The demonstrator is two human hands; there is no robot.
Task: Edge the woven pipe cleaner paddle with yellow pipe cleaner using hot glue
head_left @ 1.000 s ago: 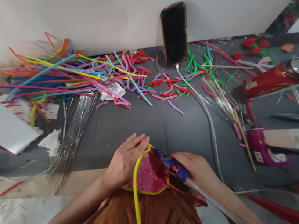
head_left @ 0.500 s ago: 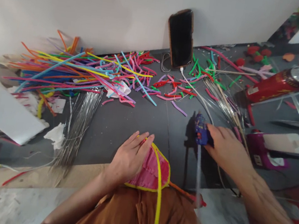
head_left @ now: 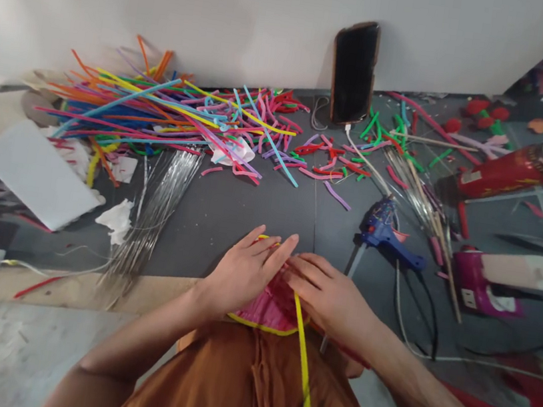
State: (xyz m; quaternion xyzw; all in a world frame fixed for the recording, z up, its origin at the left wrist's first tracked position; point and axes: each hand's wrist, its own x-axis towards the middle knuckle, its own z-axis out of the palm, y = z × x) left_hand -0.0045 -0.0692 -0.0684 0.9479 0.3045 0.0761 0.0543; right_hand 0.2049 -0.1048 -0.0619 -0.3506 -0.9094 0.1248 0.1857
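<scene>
A pink fuzzy piece edged in yellow (head_left: 267, 307) rests at the table's front edge, against my lap. My left hand (head_left: 244, 270) is closed on its left and upper part, fingers pointing away from me. From the right, my right hand (head_left: 332, 296) has its fingers bent over the upper right edge, pressing a yellow pipe cleaner (head_left: 304, 360) there; the loose end trails down over my brown clothing. Both hands' fingertips nearly meet, and the spot beneath them is hidden. Beyond my right hand, a blue glue gun (head_left: 383, 233) lies on the table with a clear glue stick beside it.
Colourful pipe cleaners (head_left: 178, 109) are heaped at the back left, above a bundle of thin wires (head_left: 156, 214). A phone (head_left: 353, 73) leans on the wall. To the right are a red can (head_left: 513, 173), scissors (head_left: 533, 242) and a purple box (head_left: 473, 279).
My right hand has let go of the glue gun, leaving it on the table, and has moved left onto the pink piece. The view has shifted slightly.
</scene>
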